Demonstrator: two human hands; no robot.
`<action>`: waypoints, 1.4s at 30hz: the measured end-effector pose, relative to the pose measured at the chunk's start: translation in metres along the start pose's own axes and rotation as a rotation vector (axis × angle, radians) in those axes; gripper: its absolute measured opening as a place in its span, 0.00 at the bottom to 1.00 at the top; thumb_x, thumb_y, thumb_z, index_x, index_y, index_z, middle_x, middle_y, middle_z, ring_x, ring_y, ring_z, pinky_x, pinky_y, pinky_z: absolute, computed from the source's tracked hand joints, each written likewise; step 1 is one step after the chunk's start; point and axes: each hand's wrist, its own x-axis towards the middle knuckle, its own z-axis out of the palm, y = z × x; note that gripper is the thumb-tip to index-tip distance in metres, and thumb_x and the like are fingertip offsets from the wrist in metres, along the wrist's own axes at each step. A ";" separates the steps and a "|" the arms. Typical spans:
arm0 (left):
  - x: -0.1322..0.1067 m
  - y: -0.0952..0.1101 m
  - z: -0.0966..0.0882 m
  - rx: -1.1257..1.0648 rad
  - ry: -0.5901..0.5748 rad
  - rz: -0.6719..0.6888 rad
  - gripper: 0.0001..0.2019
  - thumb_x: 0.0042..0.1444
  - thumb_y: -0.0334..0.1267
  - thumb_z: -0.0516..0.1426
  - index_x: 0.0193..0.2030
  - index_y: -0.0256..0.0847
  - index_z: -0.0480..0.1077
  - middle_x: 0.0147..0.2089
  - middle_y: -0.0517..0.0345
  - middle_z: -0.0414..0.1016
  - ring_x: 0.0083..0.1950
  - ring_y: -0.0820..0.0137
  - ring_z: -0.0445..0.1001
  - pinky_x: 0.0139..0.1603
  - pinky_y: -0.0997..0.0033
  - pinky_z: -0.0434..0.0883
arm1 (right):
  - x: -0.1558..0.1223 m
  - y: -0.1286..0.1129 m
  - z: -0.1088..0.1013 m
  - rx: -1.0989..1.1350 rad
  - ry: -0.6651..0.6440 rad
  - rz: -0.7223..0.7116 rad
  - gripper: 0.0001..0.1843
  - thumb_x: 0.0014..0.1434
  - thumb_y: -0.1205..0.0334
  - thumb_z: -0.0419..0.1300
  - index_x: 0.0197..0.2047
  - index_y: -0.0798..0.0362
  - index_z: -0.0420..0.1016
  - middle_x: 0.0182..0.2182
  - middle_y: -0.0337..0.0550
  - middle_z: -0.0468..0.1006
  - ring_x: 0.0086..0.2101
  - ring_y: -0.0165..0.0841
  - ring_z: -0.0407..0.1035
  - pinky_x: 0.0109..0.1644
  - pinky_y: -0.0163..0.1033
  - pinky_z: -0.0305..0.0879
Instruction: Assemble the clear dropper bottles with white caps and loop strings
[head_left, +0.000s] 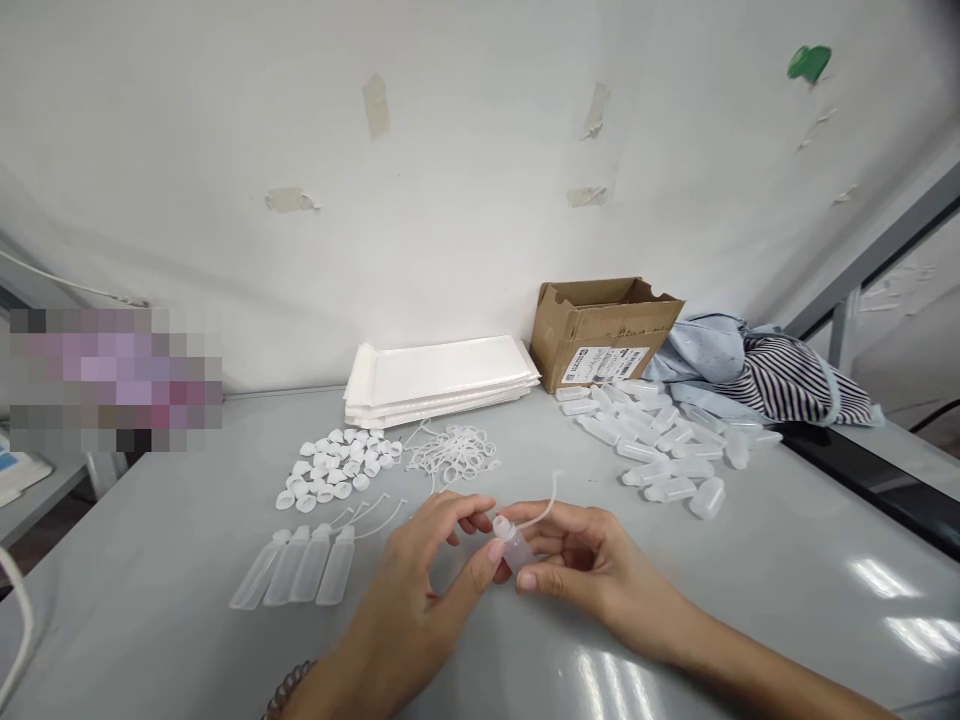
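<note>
A small translucent dropper bottle [517, 550] tilts between my hands, just above the table. My right hand [592, 565] is closed around it, thumb in front and fingers behind. A thin white strap [553, 495] runs from the bottle's neck and sticks up past my right index finger. My left hand [435, 570] is beside the neck, its thumb tip against the bottle and its curved fingers apart from the thumb. Left of it lie several bottles in a row [337, 570], with straps at their necks. Beyond are white caps [330, 465] and loose looped straps [457, 452].
More loose bottles [671, 440] are spread at the right, before an open cardboard box [607, 330]. White padded envelopes [442, 375] are stacked against the wall. Bunched cloth [787, 375] and a long black object [870, 480] lie on the grey table's [675, 620] right side.
</note>
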 end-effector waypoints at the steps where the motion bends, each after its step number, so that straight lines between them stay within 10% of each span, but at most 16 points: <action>1: -0.001 -0.001 0.001 0.044 0.037 0.051 0.12 0.61 0.36 0.53 0.52 0.47 0.65 0.42 0.57 0.74 0.42 0.66 0.72 0.42 0.65 0.71 | 0.001 -0.001 0.000 0.019 0.006 0.002 0.20 0.52 0.60 0.67 0.49 0.49 0.75 0.35 0.41 0.81 0.37 0.32 0.76 0.45 0.42 0.71; 7: -0.007 -0.003 0.010 0.212 0.057 0.332 0.26 0.58 0.31 0.55 0.61 0.44 0.52 0.53 0.47 0.68 0.54 0.61 0.68 0.52 0.60 0.70 | 0.003 -0.004 0.000 0.068 0.037 0.012 0.17 0.53 0.60 0.67 0.47 0.51 0.74 0.34 0.41 0.80 0.35 0.31 0.75 0.42 0.38 0.70; 22: -0.007 -0.004 0.020 0.156 0.044 0.243 0.26 0.54 0.27 0.56 0.58 0.48 0.56 0.47 0.55 0.72 0.45 0.64 0.72 0.45 0.63 0.73 | 0.001 -0.001 0.006 0.012 -0.014 0.085 0.16 0.55 0.57 0.65 0.44 0.54 0.68 0.42 0.46 0.78 0.34 0.31 0.75 0.37 0.35 0.66; 35: -0.006 -0.034 -0.079 0.362 -0.310 -0.259 0.25 0.45 0.37 0.61 0.54 0.51 0.69 0.49 0.58 0.73 0.52 0.57 0.71 0.53 0.57 0.69 | 0.013 -0.010 -0.021 -0.198 0.267 0.085 0.20 0.57 0.49 0.62 0.46 0.52 0.64 0.38 0.47 0.77 0.41 0.38 0.75 0.44 0.44 0.68; 42: -0.017 -0.050 -0.086 0.437 -0.302 -0.303 0.23 0.44 0.35 0.59 0.50 0.51 0.70 0.48 0.57 0.72 0.55 0.54 0.68 0.52 0.59 0.67 | 0.012 -0.012 -0.024 -0.237 0.301 0.098 0.20 0.57 0.48 0.61 0.46 0.52 0.64 0.39 0.48 0.78 0.40 0.38 0.75 0.44 0.44 0.68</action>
